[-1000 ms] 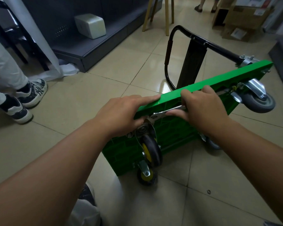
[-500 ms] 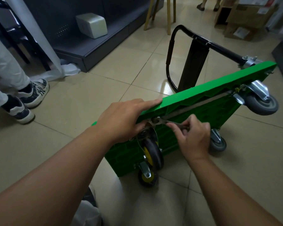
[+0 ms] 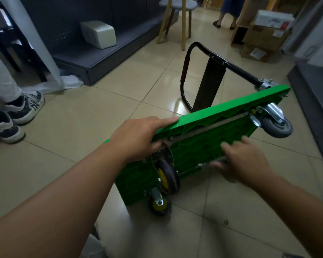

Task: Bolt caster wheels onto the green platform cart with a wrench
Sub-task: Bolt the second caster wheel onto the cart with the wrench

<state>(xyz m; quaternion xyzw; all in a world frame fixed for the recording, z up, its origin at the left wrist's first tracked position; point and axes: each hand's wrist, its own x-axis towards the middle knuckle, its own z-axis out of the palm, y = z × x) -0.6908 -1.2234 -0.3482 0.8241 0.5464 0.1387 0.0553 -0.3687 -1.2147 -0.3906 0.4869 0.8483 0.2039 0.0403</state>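
Green cart point(image 3: 209, 146): stands on its long edge on the tiled floor point(image 3: 82, 127), ribbed underside facing near and right, top edge slanting up toward the far right.
Left hand point(image 3: 138, 138): lies over the near end of the cart's top edge. The forefinger is stretched straight along the edge and the thumb is tucked underneath by the caster plate, so the edge is pinched between them.
Right hand point(image 3: 244, 161): in front of the lower middle of the underside and badly blurred. The fingers look spread, but I cannot tell whether they clamp anything.
Wrench: a grey metal bar point(image 3: 213, 162) shows at the right fingertips, too smeared to say whether it is the wrench or part of the cart.
Near casters: a black and yellow wheel point(image 3: 168, 175) sits just under the left hand, and a second one point(image 3: 159, 203) touches the floor below it.
Far caster: a grey wheel point(image 3: 277, 125) in a shiny bracket at the far right corner.
Handle point(image 3: 213, 58): black tube, folded out on the floor beyond the cart.
Surroundings: a wooden stool point(image 3: 175, 19) and cardboard boxes point(image 3: 263, 36) far off, and a white box point(image 3: 98, 34) on a dark ledge. A bystander's sneakers point(image 3: 24, 107) are at the left.
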